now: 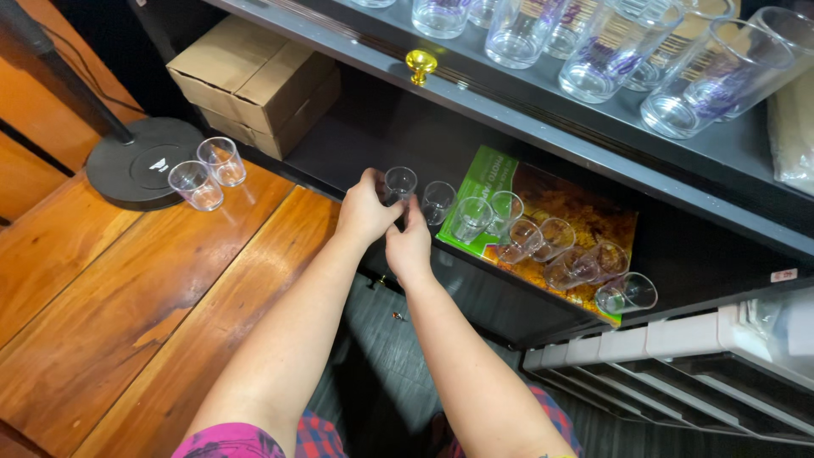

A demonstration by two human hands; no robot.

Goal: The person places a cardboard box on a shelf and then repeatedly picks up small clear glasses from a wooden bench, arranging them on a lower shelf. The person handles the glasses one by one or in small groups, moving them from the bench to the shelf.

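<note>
Both hands meet at a small shot glass on the low dark shelf. Left hand curls round it from the near side, fingers closed on its wall; right hand sits just under/behind, thumb & fingertips pinching near the base, prob. steadying it upright. Glass stands mouth-up at the left end of a row of glasses running off to the right, so it lines up w/ them. Those farther right lie on a green/orange printed sheet. Well left of the hands, 2 glasses sit on a round black stand base, cardboard box beyond. Tall glasses fill the shelf above
</note>
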